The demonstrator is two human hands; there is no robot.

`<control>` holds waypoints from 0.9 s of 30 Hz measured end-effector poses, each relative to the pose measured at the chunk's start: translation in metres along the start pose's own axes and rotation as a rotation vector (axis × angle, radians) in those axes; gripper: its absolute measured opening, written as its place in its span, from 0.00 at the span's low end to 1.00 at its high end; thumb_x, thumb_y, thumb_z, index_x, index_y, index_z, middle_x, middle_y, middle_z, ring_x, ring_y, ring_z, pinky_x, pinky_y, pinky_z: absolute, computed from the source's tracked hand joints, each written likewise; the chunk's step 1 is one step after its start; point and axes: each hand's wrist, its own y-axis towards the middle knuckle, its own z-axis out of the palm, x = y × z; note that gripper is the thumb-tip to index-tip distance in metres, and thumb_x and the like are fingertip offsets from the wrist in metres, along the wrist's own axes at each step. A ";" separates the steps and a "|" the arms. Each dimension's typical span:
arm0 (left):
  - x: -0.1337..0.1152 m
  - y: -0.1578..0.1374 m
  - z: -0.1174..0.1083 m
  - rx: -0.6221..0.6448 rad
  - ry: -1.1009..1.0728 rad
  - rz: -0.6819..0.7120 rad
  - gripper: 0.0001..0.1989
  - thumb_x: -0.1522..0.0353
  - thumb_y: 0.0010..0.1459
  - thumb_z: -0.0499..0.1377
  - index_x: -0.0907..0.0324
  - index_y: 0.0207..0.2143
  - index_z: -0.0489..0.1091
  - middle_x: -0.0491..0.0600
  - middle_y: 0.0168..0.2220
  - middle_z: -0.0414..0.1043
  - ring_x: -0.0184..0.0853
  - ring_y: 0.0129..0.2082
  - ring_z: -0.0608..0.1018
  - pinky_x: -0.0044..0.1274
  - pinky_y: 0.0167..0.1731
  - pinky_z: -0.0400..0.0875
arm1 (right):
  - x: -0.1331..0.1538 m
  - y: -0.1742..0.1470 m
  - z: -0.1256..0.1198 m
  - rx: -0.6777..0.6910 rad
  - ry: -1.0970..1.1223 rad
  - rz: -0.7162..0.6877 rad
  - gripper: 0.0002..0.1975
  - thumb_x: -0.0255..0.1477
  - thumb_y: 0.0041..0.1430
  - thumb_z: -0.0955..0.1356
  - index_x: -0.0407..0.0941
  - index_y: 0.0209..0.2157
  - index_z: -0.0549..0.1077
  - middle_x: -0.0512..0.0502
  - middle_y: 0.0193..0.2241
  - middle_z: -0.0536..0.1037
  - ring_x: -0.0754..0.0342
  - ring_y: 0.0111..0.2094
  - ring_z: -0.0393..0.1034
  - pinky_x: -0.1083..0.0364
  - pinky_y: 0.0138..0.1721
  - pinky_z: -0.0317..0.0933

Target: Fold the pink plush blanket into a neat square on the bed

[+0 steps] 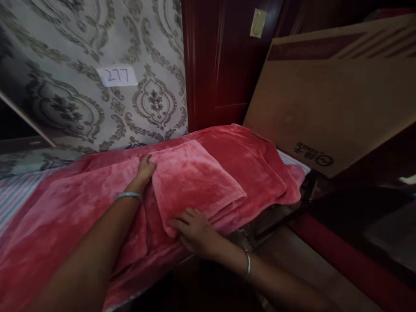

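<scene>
Both hands are on a plush red-pink blanket (151, 216), which spreads out under the fingers and well off to either side of them. The left hand (145, 168) reaches to the far corner of a folded-over flap (198, 177) of it, the fingertips bunched rather than spread and touching the pile at that corner; from here I can't tell whether they pinch it or just press. Nearer the person's body, the right hand (196, 232) is at the flap's near corner, its fingers half curled with small gaps between them and the tips on the edge; the thumb is hidden, so I can't say how firm any grip is. The flap lies mostly to the right of the left fingers and beyond the right ones. A silvery bracelet (129, 195) rings the left wrist, just behind those fingers, and another bracelet (248, 264) the right. Striped cloth (16, 195) shows from under the blanket, well left of the fingers. Past the left fingertips rises damask wallpaper (152, 95) bearing a paper label (117, 76) marked 277; a large cardboard box (328, 95) leans well to the right of both hands.
</scene>
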 end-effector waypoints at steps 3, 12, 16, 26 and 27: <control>-0.009 -0.009 -0.002 -0.013 0.174 0.073 0.31 0.77 0.46 0.61 0.62 0.56 0.68 0.59 0.55 0.70 0.49 0.53 0.75 0.37 0.55 0.71 | -0.010 -0.017 -0.018 -0.104 0.077 -0.015 0.20 0.31 0.65 0.67 0.47 0.58 0.70 0.41 0.51 0.76 0.47 0.50 0.67 0.47 0.50 0.62; -0.027 -0.104 0.005 0.533 0.552 0.630 0.13 0.68 0.56 0.59 0.56 0.44 0.76 0.54 0.53 0.73 0.51 0.58 0.70 0.43 0.65 0.57 | -0.077 -0.094 -0.048 -0.618 -0.149 0.581 0.36 0.35 0.62 0.66 0.47 0.69 0.52 0.35 0.64 0.62 0.39 0.65 0.56 0.35 0.63 0.53; -0.025 -0.155 0.011 0.773 0.365 0.520 0.17 0.65 0.52 0.66 0.52 0.47 0.78 0.54 0.54 0.74 0.54 0.60 0.70 0.45 0.67 0.53 | -0.093 -0.089 -0.031 -0.587 -0.051 0.649 0.44 0.35 0.58 0.67 0.44 0.71 0.44 0.32 0.67 0.58 0.39 0.66 0.55 0.35 0.64 0.53; 0.001 -0.158 0.003 0.733 0.370 0.477 0.29 0.58 0.52 0.67 0.51 0.57 0.74 0.52 0.65 0.66 0.54 0.68 0.61 0.43 0.70 0.41 | -0.116 -0.070 -0.025 -0.705 0.044 0.719 0.43 0.30 0.52 0.67 0.42 0.69 0.51 0.33 0.59 0.68 0.42 0.59 0.65 0.39 0.61 0.59; 0.004 -0.158 0.003 0.745 0.429 0.526 0.29 0.58 0.54 0.65 0.50 0.59 0.72 0.52 0.67 0.63 0.53 0.69 0.59 0.44 0.70 0.41 | -0.119 -0.069 -0.026 -0.717 0.069 0.732 0.42 0.30 0.51 0.67 0.42 0.68 0.54 0.33 0.58 0.70 0.42 0.58 0.66 0.39 0.60 0.60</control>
